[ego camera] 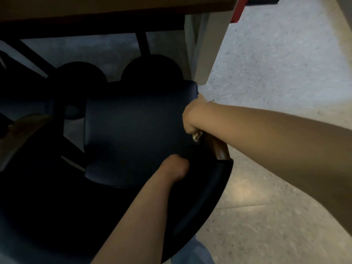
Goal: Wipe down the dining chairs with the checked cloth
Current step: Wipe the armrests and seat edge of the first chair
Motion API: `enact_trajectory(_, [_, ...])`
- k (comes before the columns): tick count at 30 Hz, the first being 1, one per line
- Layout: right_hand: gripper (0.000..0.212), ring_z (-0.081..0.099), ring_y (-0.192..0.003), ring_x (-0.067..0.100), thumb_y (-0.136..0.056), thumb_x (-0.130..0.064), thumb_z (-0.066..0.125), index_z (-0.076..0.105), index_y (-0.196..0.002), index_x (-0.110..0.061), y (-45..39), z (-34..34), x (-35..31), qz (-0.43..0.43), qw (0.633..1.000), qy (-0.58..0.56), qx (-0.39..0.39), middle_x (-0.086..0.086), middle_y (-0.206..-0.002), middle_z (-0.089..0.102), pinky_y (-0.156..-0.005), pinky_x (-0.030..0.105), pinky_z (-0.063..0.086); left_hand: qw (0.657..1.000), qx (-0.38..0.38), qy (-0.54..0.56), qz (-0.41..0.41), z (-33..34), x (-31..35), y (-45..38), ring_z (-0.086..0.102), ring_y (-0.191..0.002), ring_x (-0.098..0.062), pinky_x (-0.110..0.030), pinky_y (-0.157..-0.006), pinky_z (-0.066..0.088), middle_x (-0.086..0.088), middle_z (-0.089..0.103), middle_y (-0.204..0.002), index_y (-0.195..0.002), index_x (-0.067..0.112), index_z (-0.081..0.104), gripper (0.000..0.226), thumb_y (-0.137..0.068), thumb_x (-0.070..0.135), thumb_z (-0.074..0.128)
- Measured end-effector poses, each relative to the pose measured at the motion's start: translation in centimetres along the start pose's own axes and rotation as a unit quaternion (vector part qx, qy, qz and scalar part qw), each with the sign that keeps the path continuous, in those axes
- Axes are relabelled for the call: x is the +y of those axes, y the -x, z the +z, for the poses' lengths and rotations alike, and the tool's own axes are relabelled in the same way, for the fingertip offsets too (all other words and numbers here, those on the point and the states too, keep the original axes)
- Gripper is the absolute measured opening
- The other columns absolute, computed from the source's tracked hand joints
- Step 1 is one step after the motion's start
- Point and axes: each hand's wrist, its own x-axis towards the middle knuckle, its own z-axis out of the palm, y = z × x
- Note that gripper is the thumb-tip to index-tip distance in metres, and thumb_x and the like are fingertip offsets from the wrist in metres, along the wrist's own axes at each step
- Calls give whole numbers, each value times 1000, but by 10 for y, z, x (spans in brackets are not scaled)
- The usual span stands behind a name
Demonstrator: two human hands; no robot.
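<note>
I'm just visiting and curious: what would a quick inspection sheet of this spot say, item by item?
Surface: dark padded chair seat, dimly lit, under the table edge.
Job's things: chair's curved black backrest; a pale scrap of cloth shows under the right hand, pattern too small to tell.
Clutter: nothing seen.
Grippers: right hand closed at the seat's right edge, holding the cloth; left hand at the seat's rear, fingers hidden.
Cables: nothing seen.
Surroundings: speckled grey floor, pale table leg, dark frames and round shapes under the table.

left hand (176,166) fingers hidden behind chair (133,130), cloth (197,135) (mostly hidden)
</note>
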Motion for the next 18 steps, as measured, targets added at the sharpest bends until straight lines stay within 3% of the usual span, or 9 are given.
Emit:
enact_trajectory(3, [47, 40, -130, 32, -95, -38, 42, 44, -138, -20, 23, 14, -30, -62, 996, 66, -24, 7, -142, 43, -108, 51, 31, 1000, 1, 20, -5, 0, -2, 2, 55, -84, -18, -25, -71, 45, -6, 59, -92, -90, 6, 62, 25, -98, 9, 38])
enact_trajectory(6, [39, 49, -119, 29, -92, -37, 50, 54, -127, -22, 28, 5, -22, -45, 999, 28, -11, 4, -131, 51, -98, 46, 38, 998, 29, 63, 2, -2, -6, 17, 51, -71, -11, -22, -56, 39, -3, 57, -89, -105, 7, 60, 22, -95, 15, 42])
enact_trajectory(10, [30, 49, -116, 27, -93, -35, 45, 59, -116, -22, 29, -9, -3, -15, 999, -21, 36, 6, -127, 55, -104, 43, 29, 991, 90, 94, 37, -4, -25, 37, 52, -93, -14, -22, -77, 40, -6, 60, -122, -126, 13, 55, 34, -95, 23, 47])
enact_trajectory(14, [37, 52, -102, 26, -98, -34, 32, 63, -109, -19, 80, 11, -22, -85, 989, -86, 86, 8, -119, 60, -98, 36, 32, 988, 131, 43, 66, -12, -49, 68, 59, -104, -20, -33, -92, 50, -5, 61, -122, -133, 18, 49, 38, -96, 27, 47])
enact_trajectory(16, [39, 55, -96, 27, -100, -36, 28, 63, -93, -19, 108, 20, -33, -87, 979, -144, 117, 8, -108, 63, -100, 40, 37, 987, 124, -27, 102, -18, -68, 87, 61, -106, -21, -38, -92, 51, -3, 63, -120, -135, 23, 46, 41, -95, 30, 48])
enact_trajectory(18, [39, 55, -83, 24, -100, -36, 26, 52, -78, -16, 131, 21, -37, -71, 954, -262, 124, 6, -94, 61, -89, 42, 47, 985, 107, -66, 121, -24, -88, 99, 61, -106, -19, -36, -93, 51, -1, 64, -119, -134, 26, 48, 41, -93, 29, 51])
